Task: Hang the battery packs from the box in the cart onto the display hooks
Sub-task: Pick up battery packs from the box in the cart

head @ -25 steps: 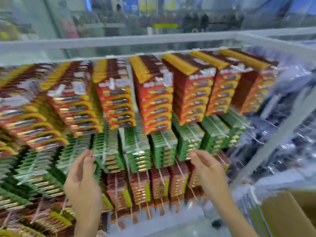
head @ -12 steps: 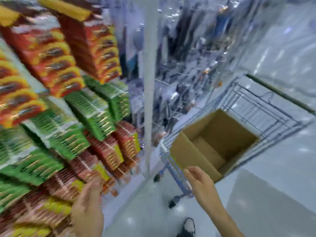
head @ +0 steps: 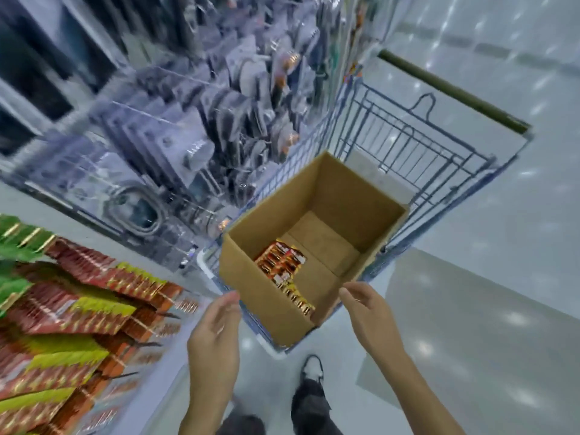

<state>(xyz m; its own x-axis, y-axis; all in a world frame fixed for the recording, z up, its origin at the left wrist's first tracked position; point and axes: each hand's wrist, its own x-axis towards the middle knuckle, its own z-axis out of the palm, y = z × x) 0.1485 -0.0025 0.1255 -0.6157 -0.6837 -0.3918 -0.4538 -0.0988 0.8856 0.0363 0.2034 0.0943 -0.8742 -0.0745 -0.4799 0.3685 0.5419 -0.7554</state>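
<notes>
- Hung packs (head: pixel 78 309) crowd the display at left; the rows are too blurred to count.
- Left hand (head: pixel 216 334), empty with its fingers loosely spread, hovers beside the single box (head: pixel 260 299).
- Loose battery packs (head: pixel 284 266) overlap on the box floor, apparently only a few.
- Right hand (head: pixel 367 312), also empty and relaxed, seems poised to reach in.
- One cart (head: pixel 417 152) keeps the stock near the shelf.

You see a brown cardboard box (head: pixel 332 196) with red-and-gold battery packs (head: pixel 284 262), a blue-grey wire cart (head: pixel 417 142) with an olive handle (head: pixel 454 91), and hung packs (head: pixel 78 309) in red, yellow-green and green.
</notes>
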